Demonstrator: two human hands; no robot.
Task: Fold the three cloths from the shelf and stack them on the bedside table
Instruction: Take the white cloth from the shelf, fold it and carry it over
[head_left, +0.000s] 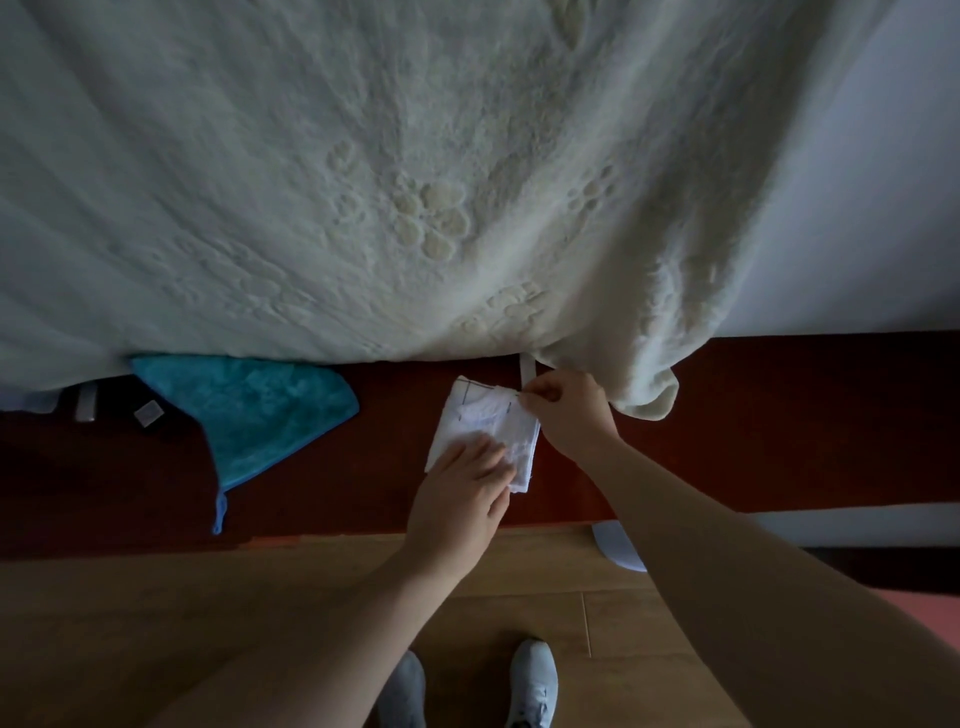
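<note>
Dimly lit, your left hand (460, 486) presses flat on the white cloth (485, 434) on the dark red bed frame (753, 415); your right hand (563, 410) pinches its corner, wood floor (156, 597) below.

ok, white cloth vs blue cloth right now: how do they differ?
The white cloth is a small folded rectangle; the blue cloth lies spread and larger. The left hand presses the white one and the right hand pinches its corner; the blue one is untouched, partly under the blanket. Both lie on the red-brown surface.

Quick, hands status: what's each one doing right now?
Left hand: open, flat, pressing the white cloth.
Right hand: closed, pinching the white cloth's far corner.
</note>
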